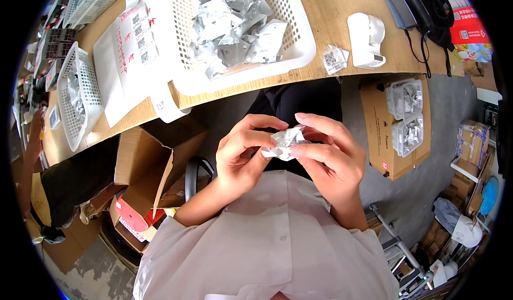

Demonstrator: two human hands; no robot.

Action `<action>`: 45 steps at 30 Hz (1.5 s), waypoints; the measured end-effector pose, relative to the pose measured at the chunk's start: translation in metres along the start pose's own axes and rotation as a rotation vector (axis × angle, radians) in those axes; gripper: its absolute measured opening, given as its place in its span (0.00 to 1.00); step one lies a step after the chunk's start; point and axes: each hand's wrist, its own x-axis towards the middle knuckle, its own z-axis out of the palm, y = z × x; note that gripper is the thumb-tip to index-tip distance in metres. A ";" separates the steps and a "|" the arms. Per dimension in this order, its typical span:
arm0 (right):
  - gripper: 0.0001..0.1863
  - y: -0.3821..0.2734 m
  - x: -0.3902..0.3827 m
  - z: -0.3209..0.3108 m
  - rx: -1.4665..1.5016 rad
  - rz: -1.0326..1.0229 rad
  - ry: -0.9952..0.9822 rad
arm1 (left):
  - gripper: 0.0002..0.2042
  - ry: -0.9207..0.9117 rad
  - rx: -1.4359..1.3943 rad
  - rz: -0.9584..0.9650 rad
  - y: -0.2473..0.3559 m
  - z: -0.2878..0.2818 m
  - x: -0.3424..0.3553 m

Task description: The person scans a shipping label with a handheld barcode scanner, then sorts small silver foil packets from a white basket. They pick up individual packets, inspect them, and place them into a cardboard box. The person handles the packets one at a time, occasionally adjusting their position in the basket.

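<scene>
A crumpled silver-white foil packet (285,141) is held over my lap, in front of my shirt, by both hands. My left hand (243,158) pinches its left side with fingers and thumb. My right hand (334,158) grips the right side, thumb across the near part of the packet. Beyond them on the wooden table (320,0) stands a white perforated basket (294,43) heaped with similar foil packets (264,40). Small labelled squares (335,59) lie beside a white handheld device (366,40).
Printed sheets (115,81) and a smaller basket (88,113) lie at left; black equipment (422,8) at back right. Below are an open carton (139,161), another carton (379,139) bearing two plastic baskets (406,134), and a metal frame (398,246). Someone's arm (33,145) shows far left.
</scene>
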 end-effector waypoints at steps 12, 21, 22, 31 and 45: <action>0.12 -0.026 0.010 -0.016 -0.128 0.234 0.074 | 0.15 0.003 0.091 -0.021 0.011 0.012 0.009; 0.19 -0.028 0.024 -0.048 -0.101 0.570 -0.448 | 0.27 -0.381 -0.022 -0.341 0.008 -0.020 0.032; 0.19 -0.027 0.025 -0.047 -0.084 0.521 -0.483 | 0.27 -0.372 -0.047 -0.378 0.007 -0.018 0.034; 0.13 -0.003 0.018 -0.039 0.460 0.791 -0.139 | 0.37 -0.010 -0.297 -0.493 -0.012 -0.009 0.027; 0.11 0.010 -0.026 -0.016 0.518 0.680 -0.036 | 0.29 0.117 -0.534 -0.517 -0.016 0.018 0.015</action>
